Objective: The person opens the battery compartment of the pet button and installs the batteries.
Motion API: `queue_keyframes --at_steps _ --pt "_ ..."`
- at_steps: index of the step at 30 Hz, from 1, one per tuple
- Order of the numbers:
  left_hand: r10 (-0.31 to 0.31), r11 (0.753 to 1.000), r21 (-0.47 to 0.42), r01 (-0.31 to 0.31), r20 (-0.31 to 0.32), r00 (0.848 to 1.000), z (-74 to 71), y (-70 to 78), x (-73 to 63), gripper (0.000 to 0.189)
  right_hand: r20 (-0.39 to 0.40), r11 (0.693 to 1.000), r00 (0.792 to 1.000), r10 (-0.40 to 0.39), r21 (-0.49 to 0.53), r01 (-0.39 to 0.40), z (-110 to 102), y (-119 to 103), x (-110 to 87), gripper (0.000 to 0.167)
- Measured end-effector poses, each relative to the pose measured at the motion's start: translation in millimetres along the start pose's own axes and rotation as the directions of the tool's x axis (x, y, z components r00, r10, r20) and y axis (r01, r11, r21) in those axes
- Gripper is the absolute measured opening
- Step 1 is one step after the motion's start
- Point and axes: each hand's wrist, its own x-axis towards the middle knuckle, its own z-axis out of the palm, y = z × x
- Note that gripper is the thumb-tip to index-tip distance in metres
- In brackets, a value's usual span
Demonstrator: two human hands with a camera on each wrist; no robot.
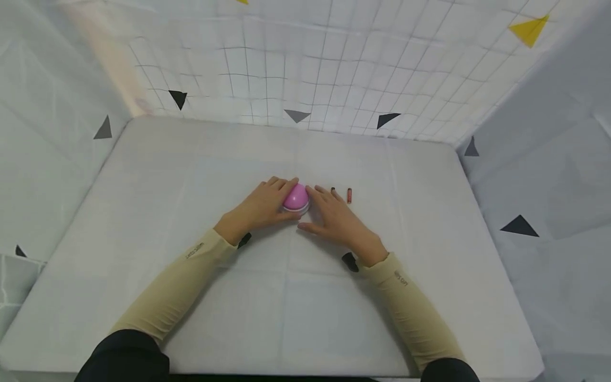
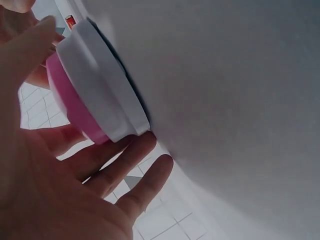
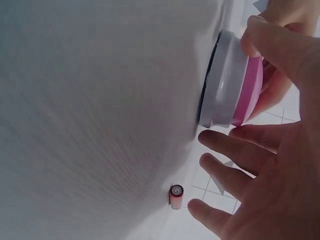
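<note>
White table (image 1: 248, 318), pink-domed white device (image 1: 296, 198)

Button (image 1: 296, 196) on the table (image 1: 286, 318), battery (image 1: 349, 196) to its right.
My left hand (image 1: 260, 207) spans its left side, thumb before, fingers behind; my right hand (image 1: 338, 220) sits just right of it. The battery lies past my right fingers (which mostly hide another item (image 1: 332, 189) just left of it). The back wall (image 1: 305, 58) stands behind the table, side walls (image 1: 558, 185) left and right.
</note>
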Motion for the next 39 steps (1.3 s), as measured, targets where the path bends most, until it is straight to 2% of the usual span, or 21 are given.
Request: queue_keyframes --at_steps 8,14,17,22,25,33,39 --pt "0.002 1.0 0.009 -0.001 -0.02 1.0 0.2 1.5 4.7 0.1 -0.031 0.999 0.999 -0.023 0.023 0.023 5 -2 1.1 0.098" --pt "0.005 0.996 -0.083 -0.011 -0.073 0.997 3.9 -1.1 6.4 0.106 -0.065 0.999 0.997 -0.038 0.032 0.04 8 -2 -3.1 0.096" --pt "-0.015 0.988 -0.154 0.001 -0.088 0.996 7.0 -2.6 7.0 0.101 -0.083 0.997 0.995 -0.062 0.034 0.065 8 -2 -4.8 0.096" --pt "-0.086 0.956 -0.287 0.059 -0.083 0.993 7.0 -4.4 6.6 0.089 -0.097 0.995 0.991 -0.092 0.04 0.096 4 -3 -6.3 0.096" --pt "-0.105 0.93 -0.36 0.069 -0.082 0.991 3.3 -6.0 6.3 0.083 -0.106 0.994 0.989 -0.101 0.025 0.104 4 -2 -6.4 0.095" --pt "-0.099 0.868 -0.492 0.067 -0.039 0.994 -1.7 -11.4 2.9 0.07 -0.141 0.993 0.983 -0.114 0.012 0.117 -1 -5 -7.8 0.087" --pt "-0.113 0.841 -0.534 0.091 -0.008 0.994 -6.2 -11.5 0.8 0.062 -0.164 0.993 0.98 -0.116 0.007 0.118 -2 -5 -8.0 0.08"
